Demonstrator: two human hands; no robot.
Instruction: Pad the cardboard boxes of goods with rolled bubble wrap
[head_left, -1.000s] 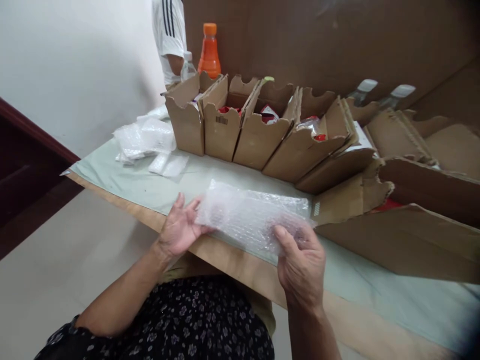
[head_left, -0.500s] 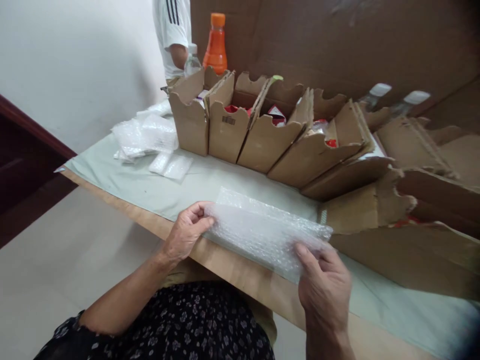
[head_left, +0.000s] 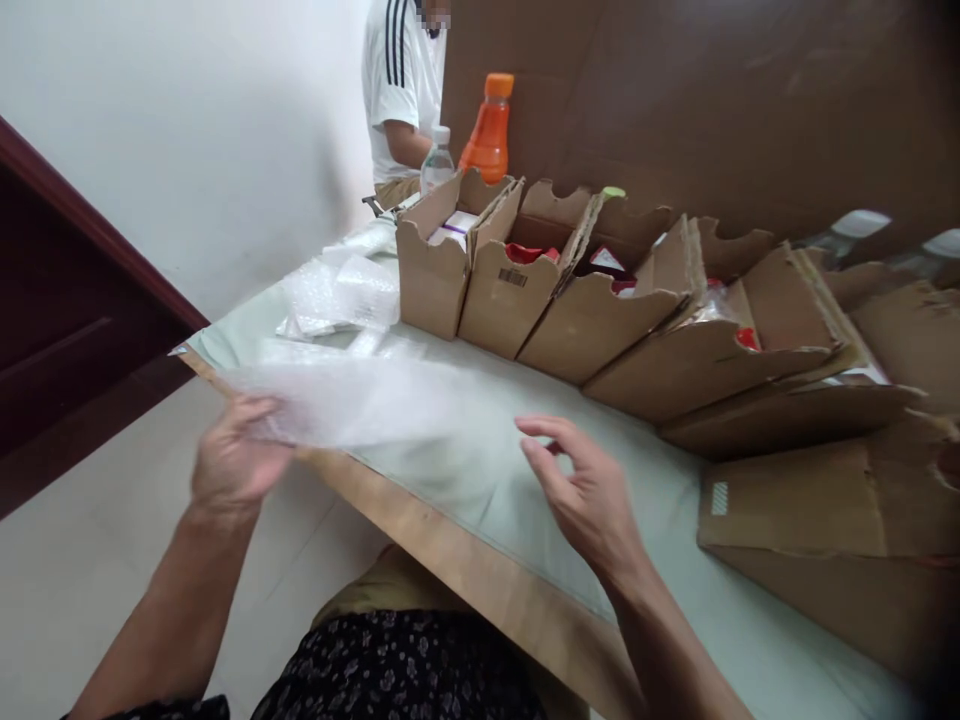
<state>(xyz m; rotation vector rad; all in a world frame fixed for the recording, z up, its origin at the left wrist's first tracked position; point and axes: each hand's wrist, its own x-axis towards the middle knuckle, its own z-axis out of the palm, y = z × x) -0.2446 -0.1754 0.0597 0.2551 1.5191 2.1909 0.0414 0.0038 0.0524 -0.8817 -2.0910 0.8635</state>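
Note:
A sheet of bubble wrap (head_left: 367,400), smeared by motion, stretches over the left part of the table. My left hand (head_left: 240,450) grips it at its left end, near the table's front edge. To the right, my right hand (head_left: 585,480) hovers over the green cloth (head_left: 487,450) with thumb and fingers apart and nothing between them. Beyond the held sheet lies a pile of bubble wrap pieces (head_left: 349,290), partly hidden by it.
A row of open cardboard boxes (head_left: 510,300) with red and white packets runs along the back of the table. Behind stand an orange bottle (head_left: 490,135) and a clear bottle (head_left: 437,160). A person in a white shirt (head_left: 401,100) is at the far end.
The bubble wrap has moved left with my left hand, toward the pile. My right hand has let go of its end and is apart from it. The view has shifted.

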